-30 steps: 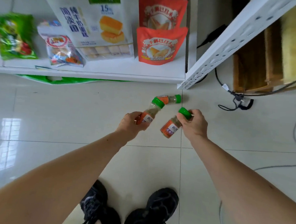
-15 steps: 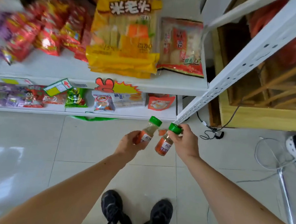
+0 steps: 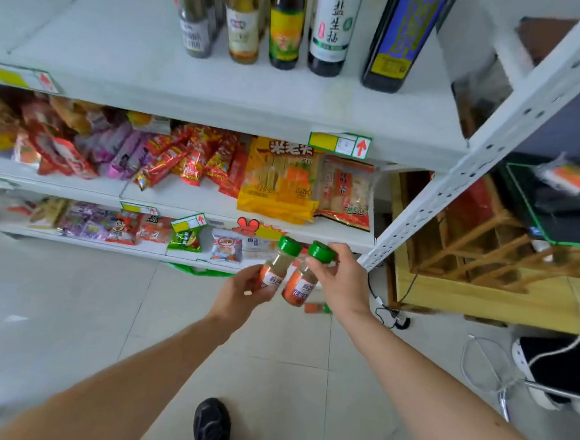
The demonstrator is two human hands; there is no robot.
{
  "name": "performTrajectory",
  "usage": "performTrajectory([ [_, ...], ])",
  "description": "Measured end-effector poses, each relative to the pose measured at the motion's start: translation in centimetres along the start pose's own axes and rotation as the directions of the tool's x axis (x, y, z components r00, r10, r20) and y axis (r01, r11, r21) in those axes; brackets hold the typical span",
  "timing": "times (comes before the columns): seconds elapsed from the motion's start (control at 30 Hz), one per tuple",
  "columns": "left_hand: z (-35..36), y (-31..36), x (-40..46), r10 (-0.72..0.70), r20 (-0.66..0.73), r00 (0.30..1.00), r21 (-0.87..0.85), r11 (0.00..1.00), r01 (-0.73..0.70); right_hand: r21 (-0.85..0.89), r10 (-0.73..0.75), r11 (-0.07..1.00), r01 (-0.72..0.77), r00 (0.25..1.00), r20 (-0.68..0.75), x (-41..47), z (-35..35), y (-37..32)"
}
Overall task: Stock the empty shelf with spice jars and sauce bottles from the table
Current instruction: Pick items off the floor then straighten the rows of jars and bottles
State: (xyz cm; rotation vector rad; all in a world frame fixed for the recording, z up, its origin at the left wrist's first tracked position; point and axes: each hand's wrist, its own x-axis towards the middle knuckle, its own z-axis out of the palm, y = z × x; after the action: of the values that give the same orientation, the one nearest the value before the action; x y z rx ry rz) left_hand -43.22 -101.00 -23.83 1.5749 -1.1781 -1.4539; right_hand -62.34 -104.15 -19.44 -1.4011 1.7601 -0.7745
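Two spice jars with green caps sit at the centre of the frame, one per hand: the left hand (image 3: 242, 293) wraps its grip round the body of the left jar (image 3: 276, 266), and the right hand (image 3: 340, 285) clamps its fingers over the cap and neck of the right jar (image 3: 303, 279). Both jars are carried in the air, tilted, just beside each other. Since a moment ago the view has lifted from the floor and lowest shelf to the top shelf (image 3: 115, 46) at the upper part of the frame, where sauce bottles (image 3: 329, 30) already stand in a row toward the upper right and bare white board lies to their left. A third jar (image 3: 317, 307) still lies on the floor tiles below the hands. The rise suggests the jars are about to go up onto that bare stretch.
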Motion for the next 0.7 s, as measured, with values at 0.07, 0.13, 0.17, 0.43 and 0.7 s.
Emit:
performTrajectory([
  [0.07,-0.7,2.0,-1.3,0.043,-0.005,0.999,-0.022,0.999,-0.043,0.001,-0.046,0.999,0.046,0.999,-0.002,-0.7,-1.0,-2.3],
  [0.13,-1.5,3.8,-2.4,0.088,-0.016,0.996,-0.022,0.996,-0.088,-0.002,-0.088,0.996,0.088,0.996,-0.001,-1.3,-1.9,-4.5],
  [0.17,-1.9,4.7,-2.9,0.101,-0.035,0.994,-0.022,0.995,-0.102,0.002,-0.099,0.995,0.099,0.995,0.002,-1.5,-2.3,-5.5],
  [0.43,-5.3,11.8,-5.2,0.183,-0.143,0.973,-0.084,0.977,-0.196,-0.037,-0.254,0.967,0.253,0.967,-0.016,-2.3,-5.2,-14.8],
  [0.7,-10.0,18.3,-6.1,0.329,-0.167,0.929,-0.117,0.929,-0.350,-0.054,-0.383,0.923,0.380,0.923,-0.046,-2.3,-5.7,-23.5],
])
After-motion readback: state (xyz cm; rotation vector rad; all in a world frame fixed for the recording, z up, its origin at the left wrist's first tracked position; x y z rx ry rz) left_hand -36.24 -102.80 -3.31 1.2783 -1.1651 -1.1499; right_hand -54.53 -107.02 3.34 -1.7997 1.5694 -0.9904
